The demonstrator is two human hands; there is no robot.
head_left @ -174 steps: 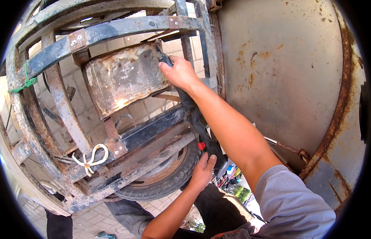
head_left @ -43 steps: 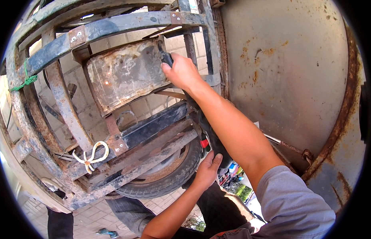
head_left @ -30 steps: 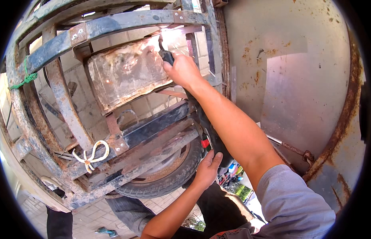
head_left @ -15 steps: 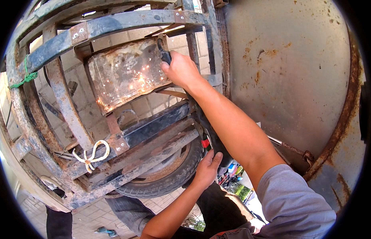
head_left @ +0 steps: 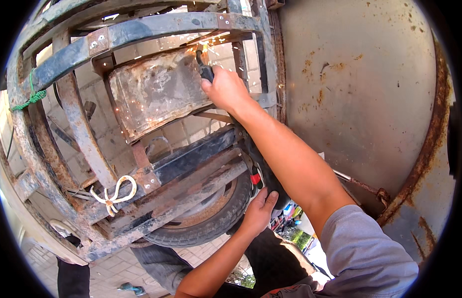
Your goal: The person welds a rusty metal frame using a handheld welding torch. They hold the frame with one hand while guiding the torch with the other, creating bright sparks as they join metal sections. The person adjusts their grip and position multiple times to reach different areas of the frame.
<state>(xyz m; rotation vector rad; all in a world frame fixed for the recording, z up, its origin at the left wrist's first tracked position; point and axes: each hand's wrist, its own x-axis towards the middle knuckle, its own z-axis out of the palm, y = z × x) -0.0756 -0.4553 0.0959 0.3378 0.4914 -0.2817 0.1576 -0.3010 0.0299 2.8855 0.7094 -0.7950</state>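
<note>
My right hand (head_left: 226,89) is closed around the black handle of a welding torch (head_left: 205,71) with a curved neck. Its tip is at the upper right corner of a rusty metal box (head_left: 159,92), where bright sparks fly up and to the right. The box sits inside a worn steel frame (head_left: 151,32). Lower down, my left hand (head_left: 259,211) is wrapped against a thick black cable (head_left: 273,186), thumb in front; its other fingers are partly hidden. That cable runs up behind my right forearm.
A tyre (head_left: 203,226) stands beneath the lower rails. White cord (head_left: 117,194) and green cord (head_left: 30,100) are tied to the frame. A large rust-spotted metal panel (head_left: 355,89) rises on the right. A blue-green object (head_left: 132,288) lies on the paving below.
Sparks that were spread over the box's face and lower left corner now spray mainly from the torch tip at the upper right corner. Both hands stay almost in place.
</note>
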